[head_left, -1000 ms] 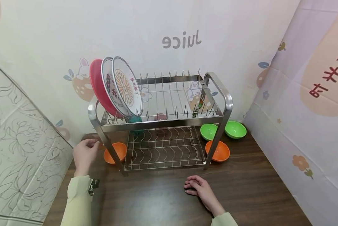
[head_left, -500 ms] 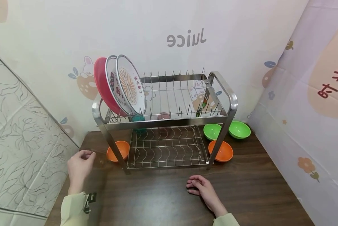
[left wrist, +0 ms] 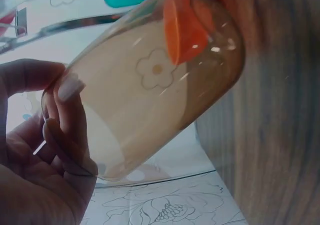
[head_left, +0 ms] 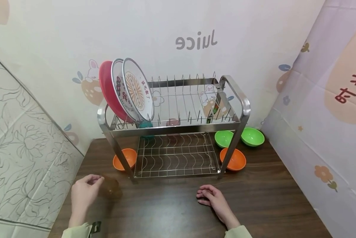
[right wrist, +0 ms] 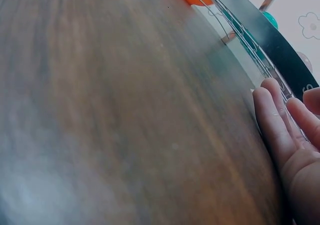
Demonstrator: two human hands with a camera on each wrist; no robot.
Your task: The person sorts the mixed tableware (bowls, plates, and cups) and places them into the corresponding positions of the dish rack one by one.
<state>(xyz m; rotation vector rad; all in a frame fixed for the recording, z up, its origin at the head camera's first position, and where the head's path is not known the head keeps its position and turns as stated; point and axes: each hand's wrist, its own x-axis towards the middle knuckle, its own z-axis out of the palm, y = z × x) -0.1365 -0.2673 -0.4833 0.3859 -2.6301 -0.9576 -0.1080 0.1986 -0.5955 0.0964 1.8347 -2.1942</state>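
Note:
My left hand (head_left: 86,191) pinches a see-through amber plastic cup (head_left: 112,187) at its rim, left of the dish rack (head_left: 173,130). Seen from the left wrist, the thumb and fingers clasp the rim of the cup (left wrist: 135,95), which leans with its base toward the wooden table (left wrist: 280,120). An orange bowl (head_left: 125,159) stands just beyond, beside the rack's left leg. My right hand (head_left: 213,200) rests on the table in front of the rack, fingers loosely bent and holding nothing; in the right wrist view its fingers (right wrist: 274,116) show at the right edge.
Red and white plates (head_left: 137,91) stand upright at the left of the rack's upper tier. Behind the rack are a teal cup (head_left: 146,129) and a pink cup (head_left: 172,123). Green bowls (head_left: 252,137) and an orange bowl (head_left: 235,160) sit at the right.
My left hand has moved toward the near side of the table with the amber cup, which now shows more plainly. The right hand stays in place. The head view has shifted slightly.

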